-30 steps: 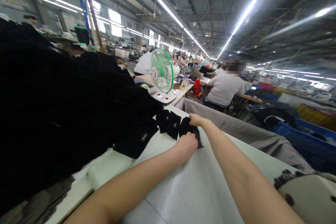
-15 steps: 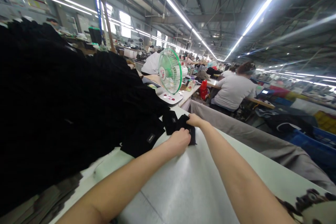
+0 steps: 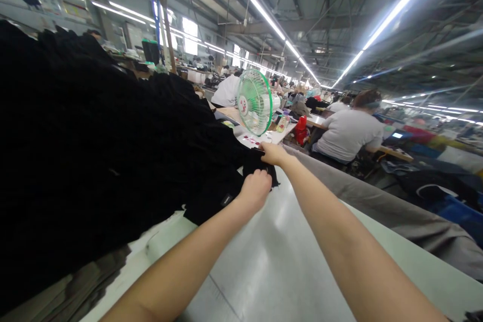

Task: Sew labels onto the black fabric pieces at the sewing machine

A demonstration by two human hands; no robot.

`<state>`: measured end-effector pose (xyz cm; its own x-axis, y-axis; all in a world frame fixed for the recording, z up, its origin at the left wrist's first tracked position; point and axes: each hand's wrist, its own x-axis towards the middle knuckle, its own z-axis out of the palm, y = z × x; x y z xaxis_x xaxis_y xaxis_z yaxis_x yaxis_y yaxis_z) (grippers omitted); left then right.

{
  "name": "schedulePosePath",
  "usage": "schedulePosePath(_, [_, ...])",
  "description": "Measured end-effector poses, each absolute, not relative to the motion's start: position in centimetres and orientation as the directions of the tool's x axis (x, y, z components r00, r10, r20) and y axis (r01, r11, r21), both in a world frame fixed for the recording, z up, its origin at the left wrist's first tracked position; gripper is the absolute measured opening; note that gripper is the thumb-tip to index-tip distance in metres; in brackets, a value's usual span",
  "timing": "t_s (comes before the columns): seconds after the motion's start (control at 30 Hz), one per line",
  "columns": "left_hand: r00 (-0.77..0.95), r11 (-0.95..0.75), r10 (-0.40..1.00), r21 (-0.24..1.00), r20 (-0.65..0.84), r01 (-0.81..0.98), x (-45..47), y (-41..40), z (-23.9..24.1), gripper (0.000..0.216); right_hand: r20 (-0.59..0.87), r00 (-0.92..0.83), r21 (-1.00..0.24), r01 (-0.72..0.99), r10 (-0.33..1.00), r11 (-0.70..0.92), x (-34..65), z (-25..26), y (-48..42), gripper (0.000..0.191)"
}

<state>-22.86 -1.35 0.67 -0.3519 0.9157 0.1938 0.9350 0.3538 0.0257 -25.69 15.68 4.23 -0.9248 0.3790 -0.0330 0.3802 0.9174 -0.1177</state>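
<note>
A tall heap of black fabric [image 3: 94, 136] covers the left side of a pale worktable [image 3: 279, 261]. At its right foot lie small black fabric pieces [image 3: 260, 166] with little labels. My left hand [image 3: 255, 190] is curled into a closed grip on the near edge of those pieces. My right hand [image 3: 272, 153] reaches past it and pinches the far edge of the same black pieces, close to the heap.
A green and white desk fan [image 3: 255, 102] stands just beyond the pieces. A grey cloth strip [image 3: 377, 211] runs along the table's right edge. A person in a light shirt [image 3: 350, 133] sits at a sewing station behind. Blue bins [image 3: 456, 211] stand at far right.
Both hands have gathered the spread black pieces together and slid them left, up against the heap. The view has shifted, and the fan now appears further right.
</note>
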Motion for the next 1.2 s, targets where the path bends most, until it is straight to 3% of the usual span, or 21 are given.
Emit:
schedulePosePath(0.13, [-0.335, 0.337, 0.933, 0.011, 0.127, 0.941, -23.6, -1.6, -1.6, 0.025, -0.085, -0.924, -0.231, 0.382, 0.372, 0.895, -28.0, 0.1, 14.6, 0.037])
schedulePosePath(0.27, [-0.292, 0.29, 0.948, 0.035, 0.125, 0.956, -23.4, -1.6, -1.7, 0.044, -0.2, -0.884, -0.299, 0.465, 0.422, 0.833, -28.4, -0.9, 16.2, 0.035])
schedulePosePath(0.37, [-0.313, 0.296, 0.943, 0.143, 0.116, 0.944, -23.2, -1.6, -0.9, 0.054, -0.308, -0.822, -0.315, 0.563, 0.479, 0.764, -26.7, -0.1, 17.7, 0.034])
schedulePosePath(0.47, [-0.462, 0.42, 0.877, 0.257, 0.134, 0.87, -23.2, -1.7, -0.2, 0.039, -0.353, -0.769, -0.356, 0.637, 0.532, 0.684, -23.1, 0.3, 18.3, 0.033])
schedulePosePath(0.53, [-0.531, 0.469, 0.827, 0.292, 0.188, 0.834, -23.4, -2.0, -0.2, 0.037, -0.335, -0.758, -0.408, 0.653, 0.56, 0.639, -20.2, 0.1, 17.9, 0.032])
schedulePosePath(0.63, [-0.576, 0.447, 0.791, 0.449, 0.205, 0.773, -23.6, -2.5, -0.6, 0.078, -0.211, -0.769, -0.521, 0.611, 0.603, 0.596, -16.2, -0.3, 16.5, 0.028])
schedulePosePath(0.73, [-0.552, 0.372, 0.823, 0.607, 0.134, 0.702, -23.6, -3.2, -1.1, 0.091, -0.021, -0.781, -0.651, 0.485, 0.625, 0.584, -12.9, 0.0, 14.8, 0.026])
schedulePosePath(0.83, [-0.534, 0.315, 0.837, 0.689, 0.123, 0.652, -23.2, -4.7, -1.2, 0.088, 0.124, -0.776, -0.756, 0.33, 0.619, 0.565, -9.9, 1.3, 13.0, 0.048])
schedulePosePath(0.9, [-0.511, 0.254, 0.853, 0.767, 0.11, 0.589, -22.6, -6.5, -1.1, 0.073, 0.162, -0.779, -0.807, 0.249, 0.606, 0.536, -8.0, 2.1, 11.6, 0.059])
schedulePosePath(1.0, [-0.399, 0.09, 0.913, 0.91, 0.087, 0.405, -21.5, -10.3, -1.5, 0.037, 0.138, -0.811, -0.859, 0.188, 0.569, 0.476, -5.9, 2.5, 9.1, 0.052])
schedulePosePath(1.07, [-0.37, 0.034, 0.924, 0.943, 0.097, 0.332, -20.8, -13.2, -1.8, 0.027, 0.091, -0.84, -0.878, 0.185, 0.535, 0.44, -5.6, 1.9, 7.4, 0.046])
schedulePosePath(1.2, [-0.512, 0.121, 0.843, 0.87, 0.164, 0.477, -20.9, -17.8, -1.7, 0.026, 0.041, -0.877, -0.884, 0.192, 0.48, 0.426, -8.2, 0.4, 4.4, 0.036])
